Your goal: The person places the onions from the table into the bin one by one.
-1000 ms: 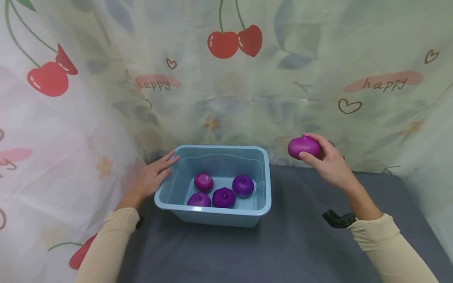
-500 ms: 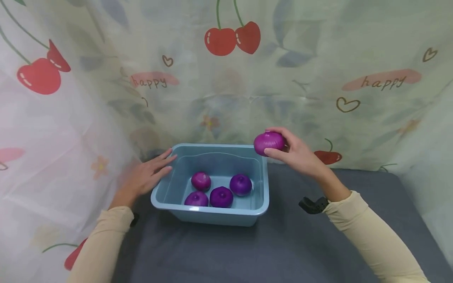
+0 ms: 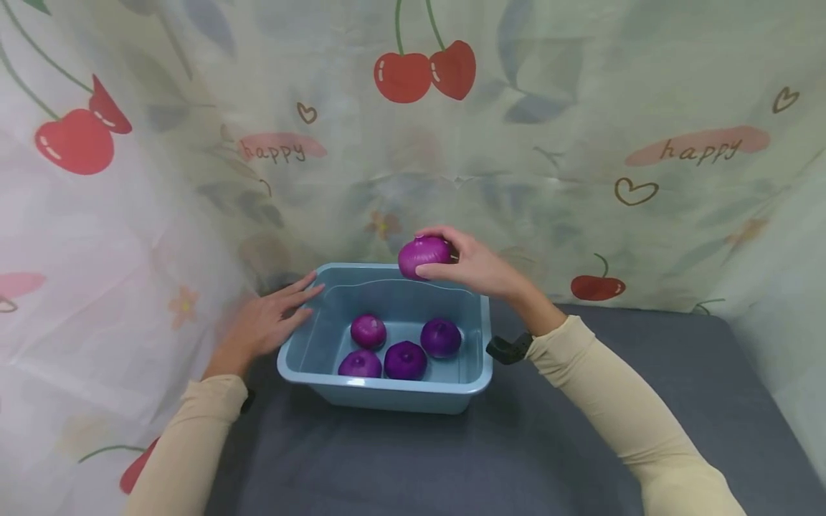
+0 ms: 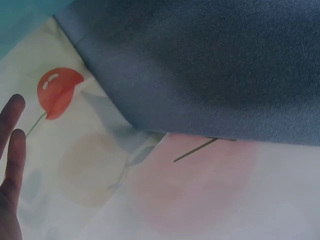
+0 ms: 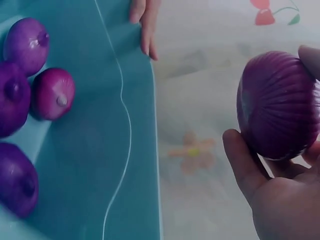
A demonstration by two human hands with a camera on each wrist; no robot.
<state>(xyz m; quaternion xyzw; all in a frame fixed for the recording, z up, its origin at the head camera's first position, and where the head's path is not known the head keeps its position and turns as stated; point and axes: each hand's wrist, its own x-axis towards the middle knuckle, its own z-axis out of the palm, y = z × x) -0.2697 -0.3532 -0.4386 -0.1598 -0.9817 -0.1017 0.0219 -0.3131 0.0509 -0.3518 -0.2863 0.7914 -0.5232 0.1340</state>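
Note:
A purple onion [image 3: 422, 256] is gripped between the thumb and fingers of my right hand [image 3: 480, 269], held above the far rim of a light blue plastic basin [image 3: 387, 398]. In the right wrist view the same onion [image 5: 277, 107] shows its ribbed skin. Several more purple onions lie on the basin floor, among them a reddish one [image 3: 368, 332], a dark one [image 3: 405, 360] and one at the right [image 3: 441, 338]. My left hand [image 3: 261, 322] rests with straight fingers on the basin's left rim; in the left wrist view only its fingers [image 4: 16, 155] appear.
The basin stands on a dark grey tabletop [image 3: 581, 401]. A pale printed curtain [image 3: 516, 143] with cherries and lettering hangs close behind the table and along its left side.
My right hand has carried its onion leftward, from right of the basin to above its far rim. The left hand stays at the left rim, and the onions inside keep their places.

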